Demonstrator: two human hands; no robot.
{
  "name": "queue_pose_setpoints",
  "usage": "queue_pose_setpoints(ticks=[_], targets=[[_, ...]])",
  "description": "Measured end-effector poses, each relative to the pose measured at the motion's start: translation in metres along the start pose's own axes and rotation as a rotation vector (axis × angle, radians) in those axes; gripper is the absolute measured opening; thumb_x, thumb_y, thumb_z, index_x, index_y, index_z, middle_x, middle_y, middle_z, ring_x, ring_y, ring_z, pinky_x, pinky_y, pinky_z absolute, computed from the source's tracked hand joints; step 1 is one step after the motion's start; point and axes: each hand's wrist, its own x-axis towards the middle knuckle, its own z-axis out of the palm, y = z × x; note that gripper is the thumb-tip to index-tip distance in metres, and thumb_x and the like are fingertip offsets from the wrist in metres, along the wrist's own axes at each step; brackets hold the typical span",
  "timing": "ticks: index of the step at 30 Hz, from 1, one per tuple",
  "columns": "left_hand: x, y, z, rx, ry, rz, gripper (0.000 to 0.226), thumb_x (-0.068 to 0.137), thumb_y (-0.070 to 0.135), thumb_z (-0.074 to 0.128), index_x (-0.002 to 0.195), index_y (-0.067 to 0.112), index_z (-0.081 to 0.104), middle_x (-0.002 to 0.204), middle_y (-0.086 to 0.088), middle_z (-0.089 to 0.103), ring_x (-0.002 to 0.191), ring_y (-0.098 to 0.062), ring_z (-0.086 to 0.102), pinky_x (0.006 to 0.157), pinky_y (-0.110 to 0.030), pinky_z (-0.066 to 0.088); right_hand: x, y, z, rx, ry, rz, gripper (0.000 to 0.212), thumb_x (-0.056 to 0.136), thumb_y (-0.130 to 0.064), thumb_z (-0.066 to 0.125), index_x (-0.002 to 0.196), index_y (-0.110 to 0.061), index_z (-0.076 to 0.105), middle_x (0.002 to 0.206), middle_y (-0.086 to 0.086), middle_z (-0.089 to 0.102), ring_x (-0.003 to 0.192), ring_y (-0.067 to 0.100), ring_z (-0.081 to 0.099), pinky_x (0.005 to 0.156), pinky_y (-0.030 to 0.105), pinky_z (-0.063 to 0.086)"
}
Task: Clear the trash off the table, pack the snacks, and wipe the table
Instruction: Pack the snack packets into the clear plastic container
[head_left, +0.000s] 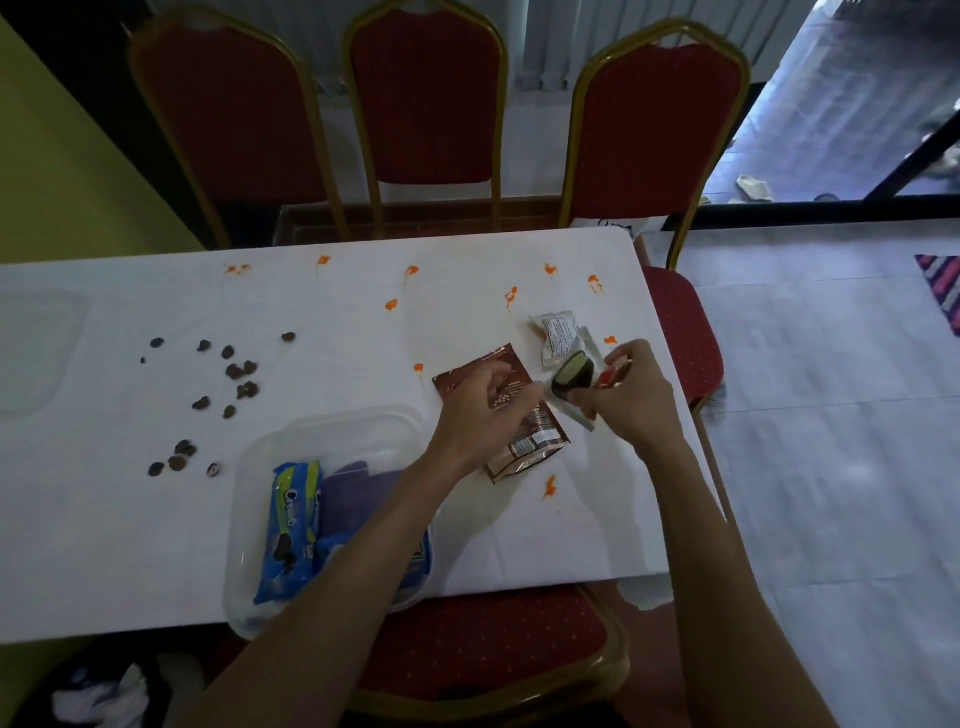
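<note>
Midway through clearing, the right hand (639, 400) grips a crumpled dark-and-green wrapper (574, 376) and a red wrapper (615, 374), and the left hand (483, 410) pinches the first one's silvery edge. Bunching both tightly should stop scraps dropping. Beneath, a brown snack pouch (535, 441) lies on the orange-stained white table (156, 545), beside a clear container (249, 519) of Oreo packs (291, 525).

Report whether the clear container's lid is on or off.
Off. The clear container is open-topped, with blue cookie packs lying inside; what looks like its lid lies apart at the left end of the table.
</note>
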Motion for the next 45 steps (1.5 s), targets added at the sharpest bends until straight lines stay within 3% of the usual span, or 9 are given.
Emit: queue_pose_setpoints(ticks=[3,8,11,14,21,27,32,38,45], targets=[[0.0,0.0,-0.003,-0.091,0.007,-0.004,0.065,0.081,0.065,0.064,0.134,0.031,0.053,0.131,0.013,0.059,0.118,-0.005,0.057,0.099,-0.03,0.049,-0.003,-0.03,0.004,0.017,-0.244,-0.084,0.054,0.064,-0.019,0.091,0.103,-0.018,0.054,0.089,0.001,0.066,0.079,0.017,0.066,0.065,0.03,0.055],[-0.006,-0.007,-0.017,-0.277,0.07,-0.018,0.007,0.092,0.029,0.066,0.095,0.035,0.068,0.095,0.007,0.074,0.088,-0.009,0.071,0.071,-0.022,0.057,0.015,-0.052,0.014,0.107,-0.637,-0.108,0.044,0.074,0.0,0.083,0.112,-0.01,0.063,0.101,0.009,0.073,0.091,0.025,0.073,0.078,0.035,0.061],[-0.016,-0.019,-0.035,-0.335,0.168,-0.083,0.006,0.092,0.025,0.067,0.098,0.027,0.069,0.095,0.002,0.075,0.089,-0.013,0.071,0.07,-0.023,0.056,0.054,-0.046,0.022,0.154,-0.348,0.001,0.042,0.076,-0.01,0.084,0.113,-0.009,0.065,0.107,0.006,0.072,0.099,0.024,0.07,0.086,0.042,0.059],[-0.032,-0.032,-0.055,-0.377,0.264,-0.154,0.013,0.093,0.025,0.066,0.105,0.022,0.068,0.097,0.002,0.075,0.09,-0.014,0.071,0.07,-0.026,0.056,0.095,-0.026,0.041,-0.118,-0.027,0.072,0.056,0.077,-0.035,0.083,0.121,-0.01,0.06,0.12,0.008,0.065,0.11,0.027,0.062,0.094,0.041,0.053],[-0.072,-0.076,-0.096,-0.31,0.455,-0.264,0.027,0.094,0.028,0.064,0.12,0.024,0.06,0.101,0.003,0.071,0.092,-0.014,0.069,0.072,-0.03,0.058,0.12,0.003,0.092,-0.707,-0.083,-0.027,0.072,0.084,-0.041,0.071,0.137,-0.008,0.037,0.136,0.021,0.045,0.128,0.04,0.042,0.1,0.051,0.043],[-0.084,-0.105,-0.109,-0.168,0.401,-0.372,0.021,0.091,0.029,0.066,0.111,0.024,0.061,0.098,0.002,0.071,0.088,-0.015,0.07,0.07,-0.036,0.062,0.12,0.014,0.094,-0.866,0.035,-0.049,0.054,0.092,-0.034,0.058,0.133,-0.006,0.036,0.13,0.025,0.048,0.117,0.046,0.055,0.101,0.052,0.043],[-0.082,-0.119,-0.111,0.087,0.449,-0.357,0.011,0.093,0.023,0.059,0.102,0.018,0.061,0.087,0.004,0.064,0.078,-0.013,0.061,0.056,-0.019,0.041,0.111,0.003,0.072,-0.624,0.096,-0.051,0.048,0.098,-0.026,0.056,0.133,0.0,0.036,0.124,0.03,0.054,0.113,0.048,0.057,0.093,0.054,0.049],[-0.073,-0.133,-0.106,0.362,0.44,-0.337,0.024,0.091,0.02,0.06,0.112,0.008,0.054,0.107,-0.011,0.062,0.092,-0.024,0.058,0.07,-0.029,0.04,0.065,-0.033,0.047,-0.031,0.204,-0.051,0.033,0.099,-0.02,0.059,0.127,-0.008,0.047,0.115,0.024,0.065,0.092,0.035,0.07,0.076,0.044,0.06],[-0.068,-0.136,-0.114,0.666,0.429,-0.322,0.03,0.092,0.035,0.058,0.117,0.018,0.056,0.11,-0.008,0.061,0.096,-0.028,0.062,0.073,-0.035,0.047,-0.063,-0.082,0.094,0.207,-0.327,-0.142,0.015,0.1,-0.016,0.056,0.112,-0.019,0.064,0.09,0.005,0.073,0.06,0.02,0.073,0.054,0.034,0.06]])
